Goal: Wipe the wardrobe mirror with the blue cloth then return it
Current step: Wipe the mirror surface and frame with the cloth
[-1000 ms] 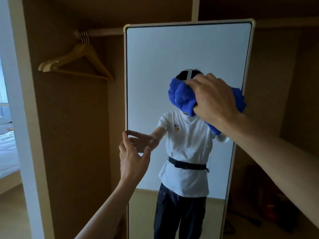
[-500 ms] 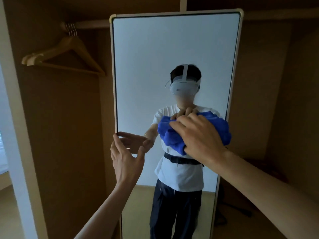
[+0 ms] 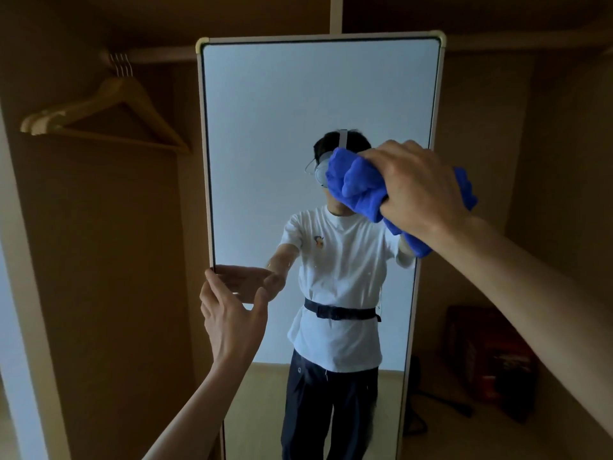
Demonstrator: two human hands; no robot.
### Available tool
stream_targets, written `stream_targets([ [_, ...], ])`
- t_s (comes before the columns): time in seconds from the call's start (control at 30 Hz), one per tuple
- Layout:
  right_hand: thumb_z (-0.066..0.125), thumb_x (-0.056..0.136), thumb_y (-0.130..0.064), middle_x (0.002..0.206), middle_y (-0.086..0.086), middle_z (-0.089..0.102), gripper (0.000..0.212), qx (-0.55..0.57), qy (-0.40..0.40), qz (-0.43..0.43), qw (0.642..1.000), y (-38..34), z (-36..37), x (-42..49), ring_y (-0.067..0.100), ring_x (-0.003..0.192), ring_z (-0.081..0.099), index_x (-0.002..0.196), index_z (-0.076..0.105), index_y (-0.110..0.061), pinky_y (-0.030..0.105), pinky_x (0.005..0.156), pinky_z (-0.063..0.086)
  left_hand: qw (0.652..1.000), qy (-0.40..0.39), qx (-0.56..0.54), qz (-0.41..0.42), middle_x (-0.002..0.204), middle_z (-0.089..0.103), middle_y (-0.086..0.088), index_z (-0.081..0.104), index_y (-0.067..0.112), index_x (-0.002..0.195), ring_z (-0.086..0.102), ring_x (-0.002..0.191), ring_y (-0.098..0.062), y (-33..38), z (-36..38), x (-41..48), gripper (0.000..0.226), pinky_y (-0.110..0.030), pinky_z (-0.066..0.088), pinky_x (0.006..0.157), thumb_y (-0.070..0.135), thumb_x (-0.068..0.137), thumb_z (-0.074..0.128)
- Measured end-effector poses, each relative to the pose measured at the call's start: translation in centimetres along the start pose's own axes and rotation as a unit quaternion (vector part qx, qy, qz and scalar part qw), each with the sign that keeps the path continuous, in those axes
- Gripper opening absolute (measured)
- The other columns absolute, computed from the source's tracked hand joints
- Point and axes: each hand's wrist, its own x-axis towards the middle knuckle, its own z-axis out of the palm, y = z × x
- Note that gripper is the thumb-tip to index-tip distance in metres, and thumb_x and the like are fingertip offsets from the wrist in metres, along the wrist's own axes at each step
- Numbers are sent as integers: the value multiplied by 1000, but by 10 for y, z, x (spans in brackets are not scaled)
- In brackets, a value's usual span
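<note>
Blue cloth [image 3: 356, 185] is pressing bunched on the mirror [image 3: 298, 111], right side, upper half. Mirror is standing in the wooden wardrobe [image 3: 99, 260], hangers [image 3: 109, 111] on the rail to its left. Right hand [image 3: 418, 187] is gripping the cloth. Left hand [image 3: 232, 317] is released, straight fingertips touching the left frame. Cloth is higher than half a second ago.

Your right hand [image 3: 418, 187] covers most of the blue cloth [image 3: 356, 185], so you cannot see where the cloth meets the mirror [image 3: 298, 111]. The mirror's foot is cut off by the picture's lower edge. The dark red thing [image 3: 491, 356] on the wardrobe floor [image 3: 547, 416] to your right is too dim to name.
</note>
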Motion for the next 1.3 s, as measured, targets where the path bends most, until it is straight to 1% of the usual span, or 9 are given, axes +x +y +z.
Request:
stream_targets([
  [0.13, 52, 70, -4, 83, 0, 54, 24, -35, 3, -26, 999, -1, 13, -24, 29, 80, 53, 90, 59, -16, 41, 69, 42, 1000, 6, -3, 4, 168, 8, -13, -3, 14, 163, 13, 154, -36, -3, 4, -1, 97, -60, 29, 119, 43, 97, 62],
  [0.27, 56, 72, -5, 94, 5, 61, 35, -57, -27, -27, 998, -14, 33, -59, 27, 85, 54, 104, 64, -14, 46, 76, 46, 1000, 8, -13, -10, 169, 7, -13, -3, 14, 163, 12, 154, -36, -1, 6, 1, 96, -61, 28, 120, 44, 97, 61],
  [0.47, 37, 83, -14, 104, 2, 58, 38, -65, -72, -51, 994, -17, 48, -86, 24, 91, 50, 112, 61, -17, 43, 80, 42, 1000, -1, -18, -18, 168, 8, -14, -2, 14, 162, 13, 154, -37, 3, 0, 0, 96, -61, 28, 120, 41, 97, 62],
  [0.63, 60, 71, -4, 103, 4, 61, 41, -44, -31, -12, 998, -6, 26, -62, 27, 88, 53, 111, 63, -14, 46, 80, 46, 1000, -15, -16, -14, 168, 8, -15, -3, 14, 162, 15, 154, -38, 4, -5, 2, 95, -60, 28, 119, 40, 97, 62],
  [0.73, 55, 69, -1, 89, 0, 57, 30, -44, -4, 2, 999, 6, 9, -42, 26, 80, 55, 95, 59, -16, 45, 73, 46, 1000, -14, -11, -17, 168, 8, -15, -3, 14, 162, 14, 154, -38, 5, -6, 2, 95, -61, 27, 120, 40, 97, 62],
  [0.97, 51, 80, -8, 72, -6, 45, 15, -35, -1, 33, 999, 14, 13, -41, 21, 70, 55, 87, 52, -22, 42, 66, 47, 1000, -19, -13, -16, 168, 9, -15, -2, 17, 163, 16, 153, -38, 2, -7, 2, 99, -62, 31, 117, 40, 95, 66],
  [1.1, 56, 76, -4, 75, -7, 46, 29, -6, -3, 48, 999, 3, 26, -71, 16, 68, 49, 85, 40, -26, 39, 56, 45, 1000, -11, -9, -6, 166, 14, -14, 1, 18, 163, 22, 151, -38, -3, -6, 4, 97, -62, 36, 115, 40, 94, 66],
  [1.23, 58, 74, -5, 83, -6, 54, 28, 19, -26, 104, 994, -5, 40, -93, 16, 75, 55, 95, 52, -21, 41, 62, 51, 1000, -10, -13, 3, 165, 17, -13, 2, 20, 163, 25, 149, -37, -9, -8, 4, 96, -61, 38, 113, 39, 94, 66],
  [1.3, 61, 79, -6, 90, -2, 60, 25, 46, -10, 139, 989, -6, 44, -94, 12, 78, 55, 103, 58, -15, 35, 66, 49, 1000, -14, -22, 4, 162, 20, -13, 3, 22, 163, 26, 148, -36, -11, -11, 7, 95, -58, 39, 113, 38, 94, 67],
])
